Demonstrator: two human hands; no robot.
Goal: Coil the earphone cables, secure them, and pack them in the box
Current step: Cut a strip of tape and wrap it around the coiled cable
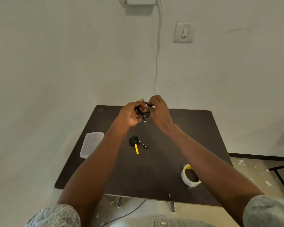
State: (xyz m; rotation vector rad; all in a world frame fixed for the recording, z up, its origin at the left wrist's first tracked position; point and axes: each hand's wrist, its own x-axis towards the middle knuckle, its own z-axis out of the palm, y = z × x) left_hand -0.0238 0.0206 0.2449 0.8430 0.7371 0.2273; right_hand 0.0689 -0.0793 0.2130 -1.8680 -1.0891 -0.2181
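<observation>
head: both hands (131, 114) grip cable (143, 112)

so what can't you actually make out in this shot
Head view only:
- Black cable coil: loop count and end hidden by left hand and right hand.
- Clear box: near part hidden by the left forearm.
- Tape roll: partly behind the right forearm.

The black cable (142, 110) I hold looks like smooth, slightly glossy plastic. At eight o'clock sits a clear, shiny plastic box (90, 144). The dark table (179, 145) is matt; at four o'clock, a pale paper-like tape roll (189, 176).
</observation>
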